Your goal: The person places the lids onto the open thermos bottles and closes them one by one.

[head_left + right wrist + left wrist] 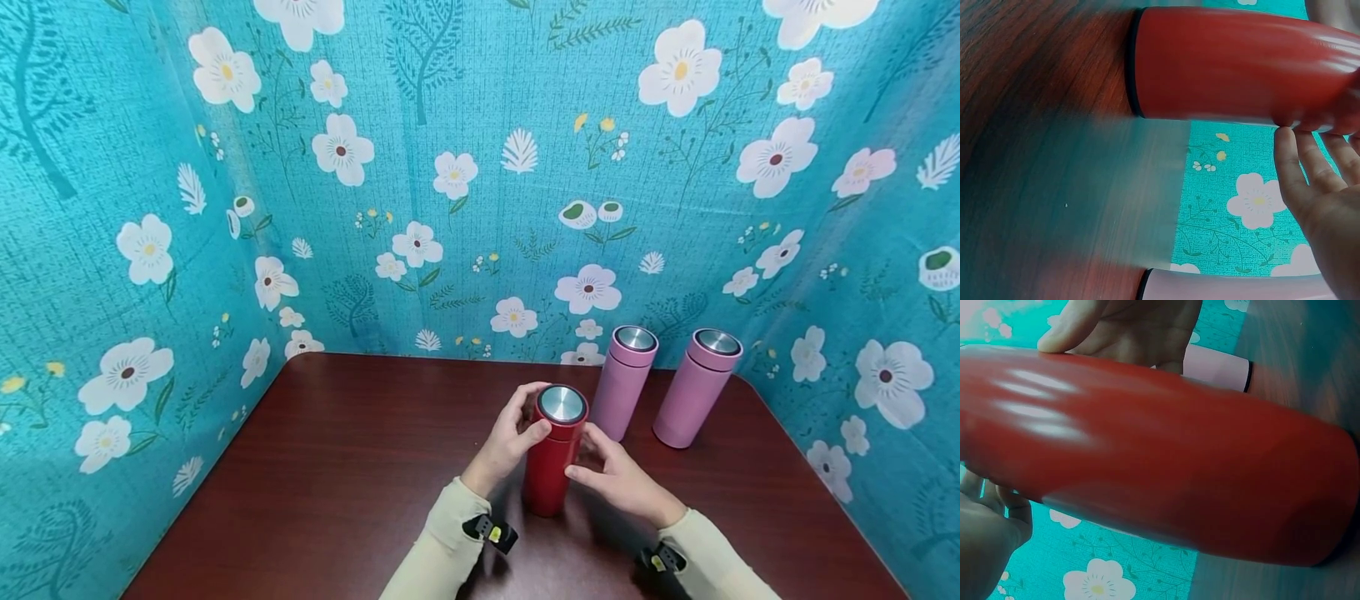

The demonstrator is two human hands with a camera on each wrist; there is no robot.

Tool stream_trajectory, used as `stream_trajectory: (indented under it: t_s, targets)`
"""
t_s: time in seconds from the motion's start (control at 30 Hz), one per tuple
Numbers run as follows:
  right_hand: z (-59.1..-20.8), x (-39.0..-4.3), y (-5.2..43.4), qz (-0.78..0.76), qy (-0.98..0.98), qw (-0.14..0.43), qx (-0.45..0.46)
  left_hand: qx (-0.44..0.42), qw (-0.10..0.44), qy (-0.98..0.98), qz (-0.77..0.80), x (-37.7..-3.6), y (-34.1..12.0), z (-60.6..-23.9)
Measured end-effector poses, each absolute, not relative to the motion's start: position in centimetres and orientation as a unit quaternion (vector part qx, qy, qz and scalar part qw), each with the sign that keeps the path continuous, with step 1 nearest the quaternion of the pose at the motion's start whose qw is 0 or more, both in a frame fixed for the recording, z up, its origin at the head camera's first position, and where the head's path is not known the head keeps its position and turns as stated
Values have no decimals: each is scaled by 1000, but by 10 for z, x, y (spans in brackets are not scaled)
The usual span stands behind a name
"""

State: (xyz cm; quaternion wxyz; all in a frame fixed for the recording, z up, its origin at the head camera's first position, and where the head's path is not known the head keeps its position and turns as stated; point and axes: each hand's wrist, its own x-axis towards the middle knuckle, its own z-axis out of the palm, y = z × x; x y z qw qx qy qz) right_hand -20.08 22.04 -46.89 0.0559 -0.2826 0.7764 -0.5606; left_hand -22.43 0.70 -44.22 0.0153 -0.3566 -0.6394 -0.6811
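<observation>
A glossy red thermos bottle [550, 471] with a silver disc on its lid stands upright, tilting slightly in the head view. My left hand [504, 446] grips its upper part, thumb across the front and fingers round the far side. From the right, my right hand [626, 482] holds the bottle's side between thumb and fingertips, palm apart from it. In the right wrist view, the fingertips of that hand [1325, 187] meet the edge of the red body [1210, 65]. Whether the black-rimmed base touches the table is hard to tell.
Two pink thermos bottles stand behind and to the right, one nearer [621, 387] and one farther right [693, 396]. The dark reddish wooden table [337, 467] extends to the left. Blue flowered cloth [420, 208] hangs along the back and both sides.
</observation>
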Motion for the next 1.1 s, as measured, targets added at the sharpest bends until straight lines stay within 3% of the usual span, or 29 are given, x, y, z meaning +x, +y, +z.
stream_trajectory:
  t_s: [0.27,0.7,1.1]
  targets:
    - [-470,-201,221,-559,778,56,-279,-324,33,-675,-662,-222,11,-440]
    - [-474,-203,224,-550,784,61,-281,-326,-20,-663,-674,-223,4,-439]
    - [-469,-201,221,-557,781,66,-274,-311,3,-646,-697,-225,8,-446]
